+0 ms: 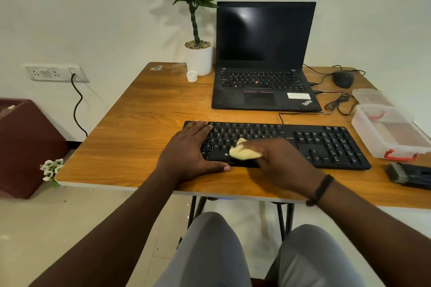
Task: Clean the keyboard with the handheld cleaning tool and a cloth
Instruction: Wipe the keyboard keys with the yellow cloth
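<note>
Head view: the left hand [189, 149] lies flat, fingers straight, on the left end of the black keyboard [326, 144] on the wooden surface [140, 123]. The right hand [277, 161] bunches a yellow cloth [242, 152] in curled fingers against the lower middle keys. The handheld cleaning tool [410, 175] lies right of the keyboard.

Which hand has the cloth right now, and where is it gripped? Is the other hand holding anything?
The right hand holds the yellow cloth, bunched at its right end, on the keyboard. The left hand holds nothing; it lies flat on the keyboard's left end.
</note>
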